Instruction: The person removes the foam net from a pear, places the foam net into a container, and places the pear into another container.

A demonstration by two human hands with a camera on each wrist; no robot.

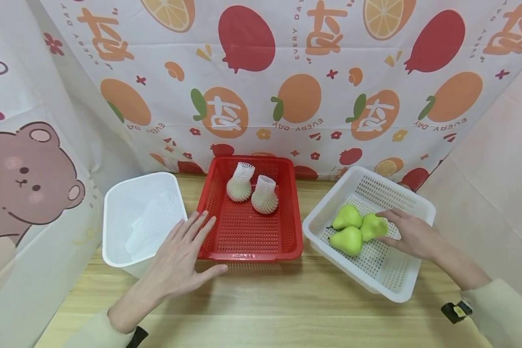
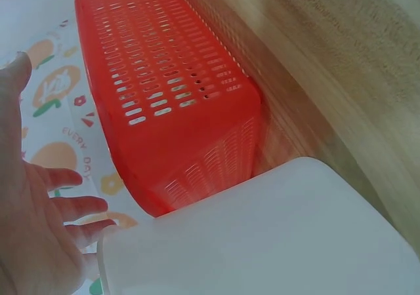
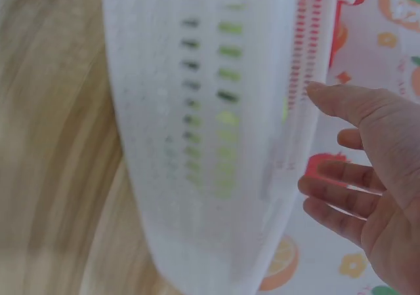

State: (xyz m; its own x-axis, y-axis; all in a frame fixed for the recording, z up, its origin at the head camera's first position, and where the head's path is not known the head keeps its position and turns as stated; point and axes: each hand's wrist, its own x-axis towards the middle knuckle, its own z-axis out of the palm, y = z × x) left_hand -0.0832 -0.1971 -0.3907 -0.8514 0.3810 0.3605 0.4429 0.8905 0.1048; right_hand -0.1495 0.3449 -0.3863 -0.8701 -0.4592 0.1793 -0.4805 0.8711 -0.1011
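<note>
My left hand (image 1: pixel 178 256) hovers with fingers spread between the white bin (image 1: pixel 113 261) and the red basket (image 1: pixel 293 212), near the basket's left rim; it holds nothing. Inside the red basket stand two pears in white foam nets, a left one (image 1: pixel 239 187) and a right one (image 1: pixel 264 199). My right hand (image 1: pixel 411 234) reaches over the white basket (image 1: pixel 400 290), fingertips and thumb at the rightmost green pear (image 1: pixel 372 227). Two more pears, an upper one (image 1: pixel 347 216) and a lower one (image 1: pixel 347 241), lie beside it. In the right wrist view its fingers (image 3: pixel 341 196) look loose, with nothing between them.
White foam netting (image 1: pixel 154 224) lies inside the white bin on the left. All three containers stand on a wooden table (image 1: pixel 261 304). A fruit-printed curtain (image 1: pixel 261 96) hangs close behind them, and a bear-printed cloth (image 1: pixel 26 179) hangs on the left.
</note>
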